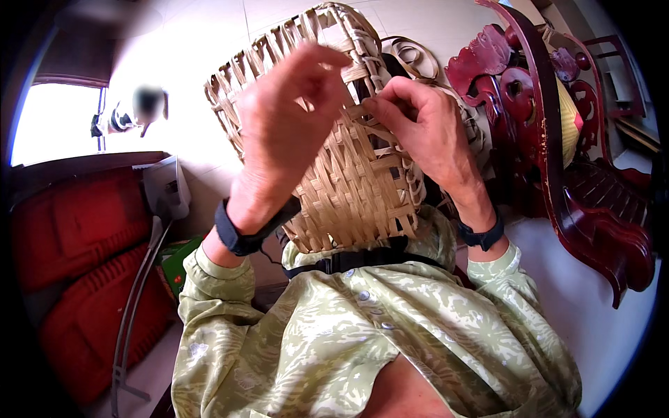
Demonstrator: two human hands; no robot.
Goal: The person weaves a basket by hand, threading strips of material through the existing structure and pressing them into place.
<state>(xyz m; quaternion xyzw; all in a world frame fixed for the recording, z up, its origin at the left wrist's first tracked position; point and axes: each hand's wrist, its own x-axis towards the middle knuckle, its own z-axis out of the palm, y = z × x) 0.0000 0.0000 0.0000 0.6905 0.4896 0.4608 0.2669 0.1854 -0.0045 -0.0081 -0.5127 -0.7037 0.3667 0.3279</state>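
A half-woven basket (348, 188) of flat tan strips rests on my lap, its woven side toward me and loose strips standing along its far left rim. My right hand (435, 136) is at the basket's upper right part, thumb and forefinger pinched on a tan strip (373, 120). Over the weave hangs my left hand (293, 118), raised and smeared by motion. Its fingers look bent, but what they hold, if anything, cannot be made out. Both wrists wear dark bands.
Coiled tan strips (414, 57) lie on the floor beyond the basket. To the right stands a carved dark red wooden chair (550, 118). Red cushions (83, 223) and a metal-framed stand (132, 306) are on the left, beside a green box (174, 265). A blurred figure (143, 111) is at the far left.
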